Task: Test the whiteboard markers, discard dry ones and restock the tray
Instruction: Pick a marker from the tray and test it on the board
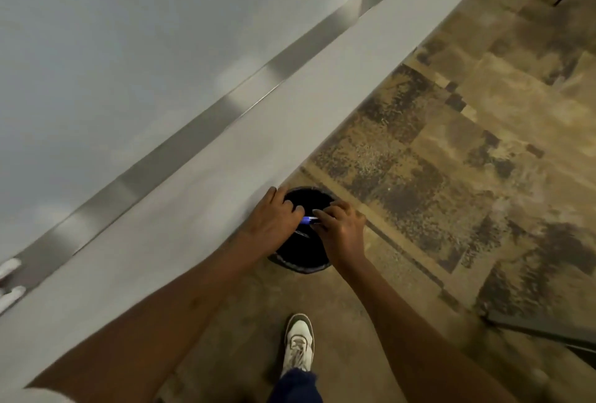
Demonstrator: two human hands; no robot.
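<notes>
Two pale objects (9, 268) lie on the near end of the tray (193, 126), at the far left edge of the view. They are too blurred to identify; spare markers are a likely reading. The tray is a metal ledge along the bottom edge of the whiteboard (96, 47).

The left hand (274, 220) is knuckles up, with its fingers curled round one end of the marker (308, 219). The marker is blue with a pale section. It lies roughly level, directly above the open mouth of the bin (304, 260). The right hand (343, 228) pinches the opposite end in its fingertips. Both hands therefore grasp the marker. Whether the cap is on cannot be determined.

Judgement: the position over the bin indicates a marker judged dry and due for discard, since a drop from there lands inside. The two-handed hold suggests that the cap is being seated or pulled.

The bin stands on the floor (451, 144) against the wall below the board, which keeps disposal close to the tray. A shoe (298, 343) is planted just short of the bin.
</notes>
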